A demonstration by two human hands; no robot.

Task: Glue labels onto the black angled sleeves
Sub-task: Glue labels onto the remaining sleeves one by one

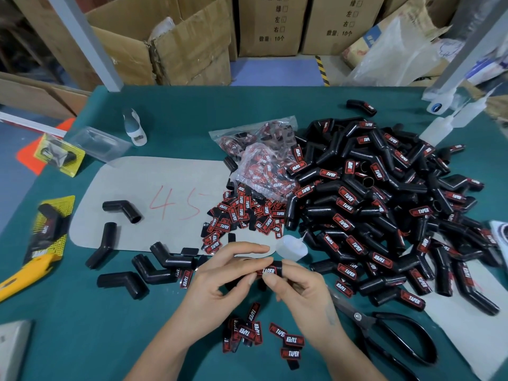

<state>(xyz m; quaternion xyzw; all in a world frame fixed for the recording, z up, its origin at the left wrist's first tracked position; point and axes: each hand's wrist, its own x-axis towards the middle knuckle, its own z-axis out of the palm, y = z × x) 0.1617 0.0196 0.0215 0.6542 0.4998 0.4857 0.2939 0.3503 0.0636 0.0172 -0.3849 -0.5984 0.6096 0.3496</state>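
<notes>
While both hands meet above the near middle of the green worktop (82, 325), the left hand (220, 281) and right hand (299, 284) pinch one black angled sleeve (270, 270) between curled fingers, its red label facing up. Loose labels (261, 336) lie just nearer; a heap of labelled sleeves (384, 204) rises at right.

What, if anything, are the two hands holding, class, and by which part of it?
Both hands hold one black angled sleeve: the left hand and right hand pinch it with their fingers at its labelled end.
</notes>
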